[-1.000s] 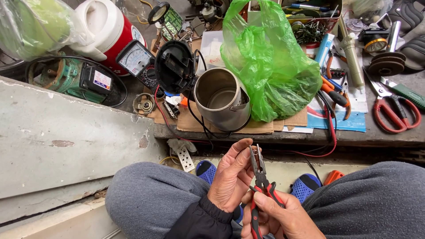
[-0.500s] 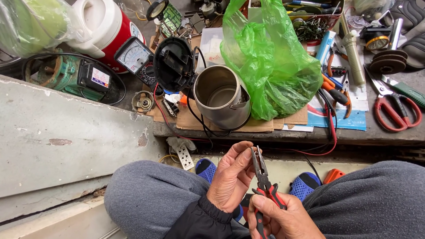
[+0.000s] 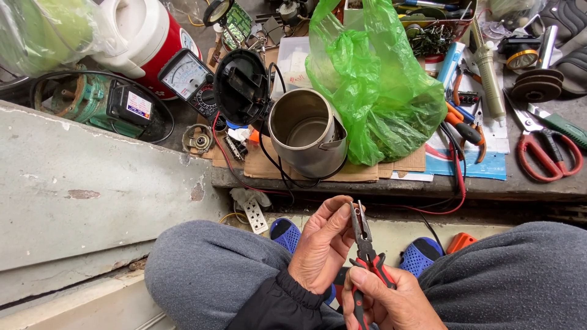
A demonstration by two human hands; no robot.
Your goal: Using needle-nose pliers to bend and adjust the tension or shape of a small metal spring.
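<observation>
Cluttering the low grey worktop (image 3: 538,186) are tools and parts, and a person is sitting in front of it with grey-trousered knees spreading to both sides. Low in the view, the right hand (image 3: 391,302) is gripping the red-and-black handles of a pair of pliers (image 3: 365,253), its fingers closing around them, and the pliers are pointing upward with their tip just below the worktop's edge. The left hand (image 3: 323,247) is curling beside the metal nose, its fingertips pinching together right at the tip; whether anything small is sitting between them is too fine to tell. Beyond the hands, a steel kettle body (image 3: 307,140) is lying tilted on a piece of cardboard (image 3: 367,172), its open mouth facing the camera. A green plastic bag (image 3: 374,85) is bulging just to the right of it, touching it. A black round base (image 3: 240,87) is leaning to the left of the kettle, with an analogue meter (image 3: 185,75) beside that. Red-handled scissors (image 3: 545,153) are resting at the far right. 2 blue shoes (image 3: 419,255) are showing between the knees, under the worktop's edge.
</observation>
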